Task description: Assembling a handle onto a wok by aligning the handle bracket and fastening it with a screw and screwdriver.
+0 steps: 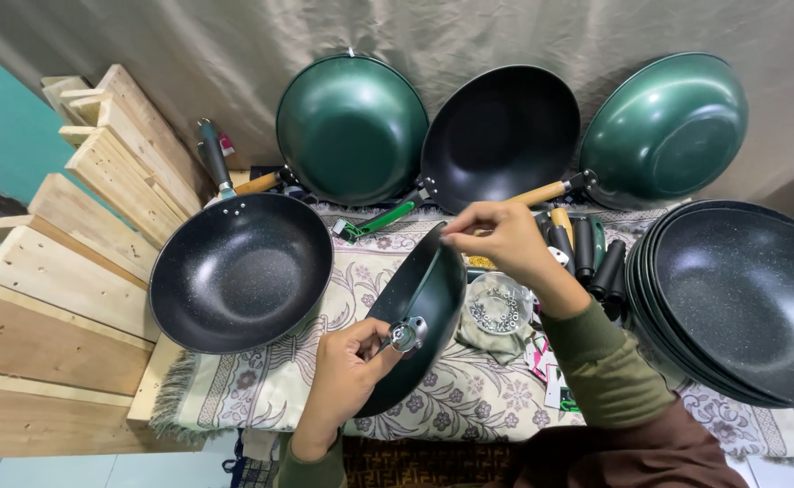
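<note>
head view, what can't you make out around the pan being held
- Held pan: seen nearly edge-on, most of its inside hidden.
- Left hand: fingertips cover part of the metal fitting.
- Small parts in the clear bag: too small to identify.
- Stacked pans: cut off by the right edge.

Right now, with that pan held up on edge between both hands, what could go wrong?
The pan is tilted on edge; the right hand only pinches its rim, so it could slip. The left hand works at the metal bracket; a small part might drop into the patterned cloth. A slipping pan could hit the dish of washers.
</note>
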